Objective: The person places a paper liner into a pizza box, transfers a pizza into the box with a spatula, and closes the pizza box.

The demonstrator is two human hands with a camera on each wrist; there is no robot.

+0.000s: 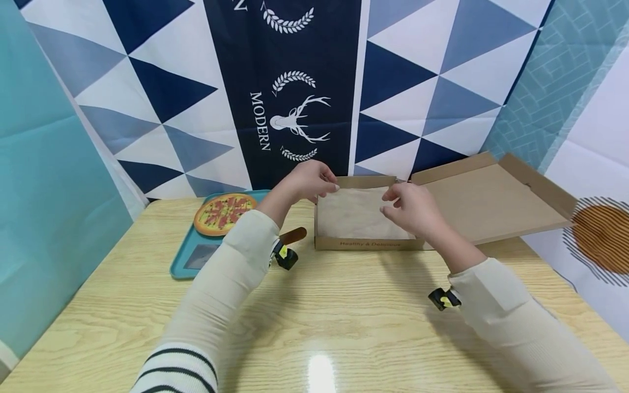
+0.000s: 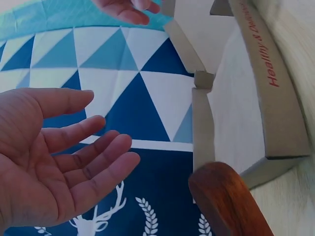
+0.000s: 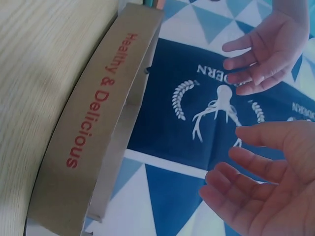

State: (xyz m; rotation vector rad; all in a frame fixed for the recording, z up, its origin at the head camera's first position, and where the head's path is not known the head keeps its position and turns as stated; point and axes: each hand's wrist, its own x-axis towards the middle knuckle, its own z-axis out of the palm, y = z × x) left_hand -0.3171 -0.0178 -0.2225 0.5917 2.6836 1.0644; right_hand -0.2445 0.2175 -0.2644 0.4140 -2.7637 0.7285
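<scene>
Cardboard box [image 1: 371, 244] — front running left to right — lies below and between left hand [image 1: 309, 180] and right hand [image 1: 411, 208], neither clearly nearer; both loosely spread, gripping nothing.

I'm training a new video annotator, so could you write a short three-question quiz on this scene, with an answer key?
1. True or false: neither the left grip nor the right grip is holding anything.
2. Fill in the missing word printed on the wall of the cardboard box: "Healthy & ____".
3. What is the pizza lying on?

Key:
1. True; both wrist views show the fingers apart with nothing between them.
2. Delicious.
3. The teal tray.
</scene>
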